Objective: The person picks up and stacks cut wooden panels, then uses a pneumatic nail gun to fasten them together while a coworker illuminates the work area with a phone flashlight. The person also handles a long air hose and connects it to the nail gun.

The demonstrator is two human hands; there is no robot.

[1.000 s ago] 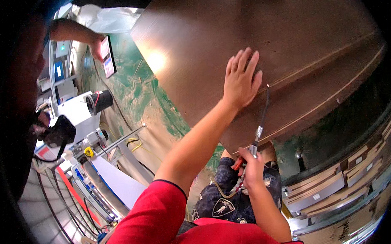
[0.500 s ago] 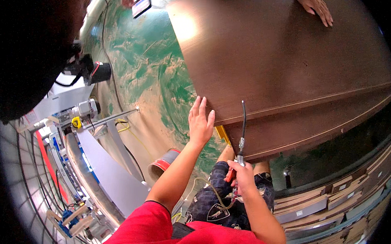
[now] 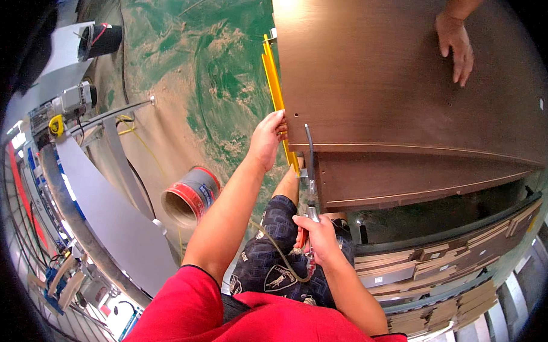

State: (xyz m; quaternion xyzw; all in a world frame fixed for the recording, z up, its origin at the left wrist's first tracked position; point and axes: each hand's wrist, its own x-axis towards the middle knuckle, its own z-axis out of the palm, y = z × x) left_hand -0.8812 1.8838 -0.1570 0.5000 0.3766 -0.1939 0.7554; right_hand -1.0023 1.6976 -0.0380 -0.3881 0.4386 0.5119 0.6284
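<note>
A dark brown wood-grain panel (image 3: 373, 84) lies on top of another brown panel (image 3: 370, 180), which sticks out on my side. My left hand (image 3: 268, 139) is closed at the top panel's left edge, fingers curled round it and partly hidden. My right hand (image 3: 321, 238) grips an air blow gun (image 3: 312, 211) with a silver body and a red trigger part. Its long dark nozzle (image 3: 309, 151) points away from me, over the panels' near left corner. A thin clear hose (image 3: 280, 255) runs from the gun's lower end across my lap.
Yellow rails (image 3: 272, 80) stand beside the panels' left edge. Another person's hand (image 3: 456, 51) rests on the top panel. A grey and red bucket (image 3: 194, 195) lies tipped on the dusty green floor (image 3: 169, 59). Machinery (image 3: 77, 101) stands left; stacked boards (image 3: 428, 261) lie right.
My left hand has gone from spread fingers to curled at the panel edge. My view has shifted, showing more of the yellow rails. The other person's hand appears farther onto the panel.
</note>
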